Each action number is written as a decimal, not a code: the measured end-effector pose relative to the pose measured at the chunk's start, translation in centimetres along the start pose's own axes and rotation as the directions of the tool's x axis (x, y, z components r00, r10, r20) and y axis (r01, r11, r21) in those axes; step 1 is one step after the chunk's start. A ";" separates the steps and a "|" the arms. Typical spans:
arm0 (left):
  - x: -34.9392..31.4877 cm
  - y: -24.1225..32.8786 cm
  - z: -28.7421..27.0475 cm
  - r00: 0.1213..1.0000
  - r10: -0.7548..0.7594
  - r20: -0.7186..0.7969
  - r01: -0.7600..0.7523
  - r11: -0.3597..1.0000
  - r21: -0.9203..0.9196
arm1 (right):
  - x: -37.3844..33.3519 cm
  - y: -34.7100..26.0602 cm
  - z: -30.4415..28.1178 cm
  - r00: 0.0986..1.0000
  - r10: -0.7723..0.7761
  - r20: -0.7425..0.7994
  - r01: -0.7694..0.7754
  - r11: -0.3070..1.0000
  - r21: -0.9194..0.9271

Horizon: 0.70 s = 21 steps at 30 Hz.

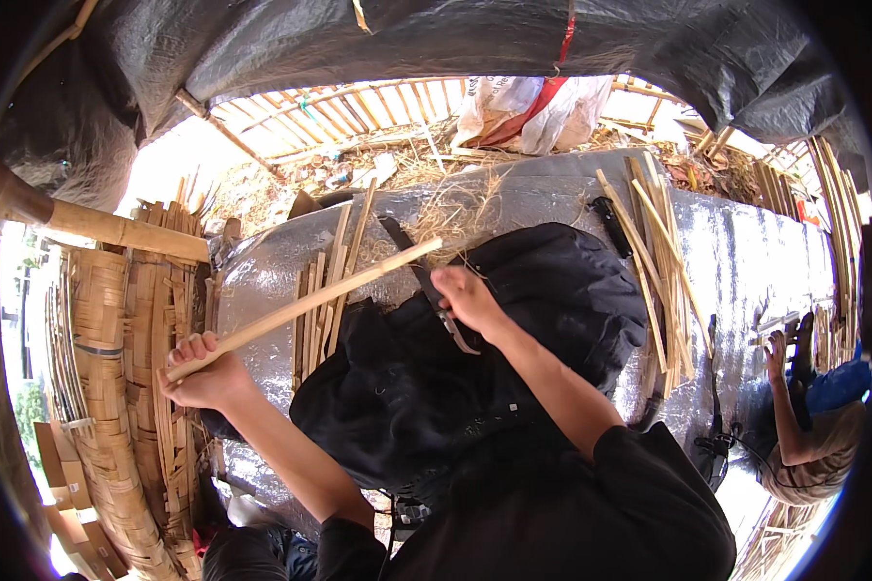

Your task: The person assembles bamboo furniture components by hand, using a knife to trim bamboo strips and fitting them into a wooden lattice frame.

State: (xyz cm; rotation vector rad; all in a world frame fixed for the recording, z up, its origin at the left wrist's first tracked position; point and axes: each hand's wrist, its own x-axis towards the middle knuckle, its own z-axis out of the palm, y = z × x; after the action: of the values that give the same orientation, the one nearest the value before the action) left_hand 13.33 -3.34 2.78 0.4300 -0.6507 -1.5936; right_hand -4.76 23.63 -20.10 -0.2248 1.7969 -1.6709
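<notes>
My left hand point(206, 373) is closed around the lower end of a pale bamboo strip point(320, 298). The strip slants up to the right, and its far end crosses over a dark knife point(420, 266). This long blade, its near end curved, lies at a slant above the black cloth point(407, 387) over my lap. Right beside the knife is my right hand point(470, 302), fingers curled and slightly blurred. Whether it grips the knife or something small cannot be made out. Thin shavings point(460, 208) lie just beyond the blade.
Bamboo strips point(322, 300) lie left of the cloth, and another bundle point(661, 271) on the right, over a silvery sheet point(746, 242). A woven bamboo roll point(107, 387) stands at left. Another person's arm point(788, 412) shows at far right. Black plastic point(436, 39) hangs overhead.
</notes>
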 end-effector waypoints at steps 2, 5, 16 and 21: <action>-0.4 -1.3 -1.1 0.997 -0.045 -0.068 0.045 0.999 0.002 | 0.7 -2.9 -1.4 0.991 0.065 0.114 -0.106 0.910 0.402; -1.9 -3.3 -1.6 0.973 -0.130 -0.192 0.129 0.991 -0.015 | 1.3 -4.7 -3.4 0.999 -0.001 0.041 -0.026 0.772 0.635; -2.7 -6.5 -5.1 0.857 -0.233 -0.459 0.202 0.973 -0.115 | -0.5 -5.3 -0.6 0.999 -0.017 -0.046 0.043 0.766 0.641; -1.9 -5.8 -6.9 0.826 -0.206 -0.525 0.179 0.979 -0.102 | 1.4 -5.3 -1.6 0.991 -0.003 0.130 -0.070 0.829 0.555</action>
State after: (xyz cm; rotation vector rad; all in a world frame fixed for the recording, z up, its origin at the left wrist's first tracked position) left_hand 13.39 -2.32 -6.37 0.8888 -0.1399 -1.5735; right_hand -8.39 23.25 -15.68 -0.0334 1.1409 -2.0262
